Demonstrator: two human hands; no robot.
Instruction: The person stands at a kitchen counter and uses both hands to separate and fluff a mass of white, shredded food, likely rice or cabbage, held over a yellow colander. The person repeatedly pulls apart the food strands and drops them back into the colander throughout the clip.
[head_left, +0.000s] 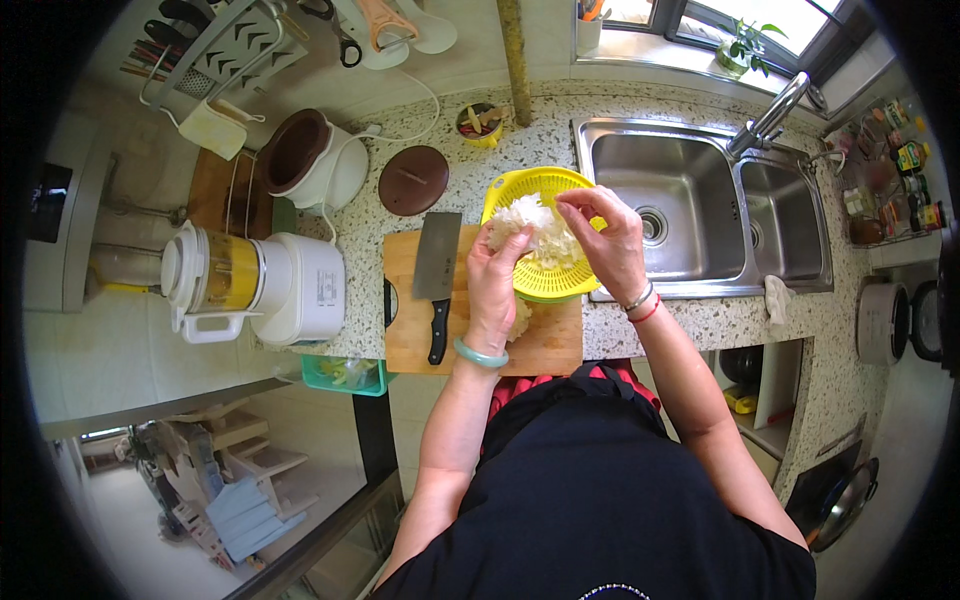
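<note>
My left hand (497, 275) is closed round a frilly white clump that looks like snow fungus (522, 218), held above the near left of a yellow colander (507, 186). Over the colander's right side, my right hand (612, 240) has its thumb and fingertips pinched together; whatever is between them is too small to make out. Loose whitish pieces (558, 250) lie in the colander. Another pale clump (521, 318) rests on the wooden cutting board (550, 343), partly hidden by my left hand. A cleaver (437, 262) with a black handle lies on the board, left of that hand.
A double steel sink (665, 180) with a faucet (775, 115) is right of the colander. Behind the board are a brown lid (413, 181) and a small yellow bowl (480, 124). A white blender (298, 290) stands at left, above a green bin (343, 374) at the counter edge.
</note>
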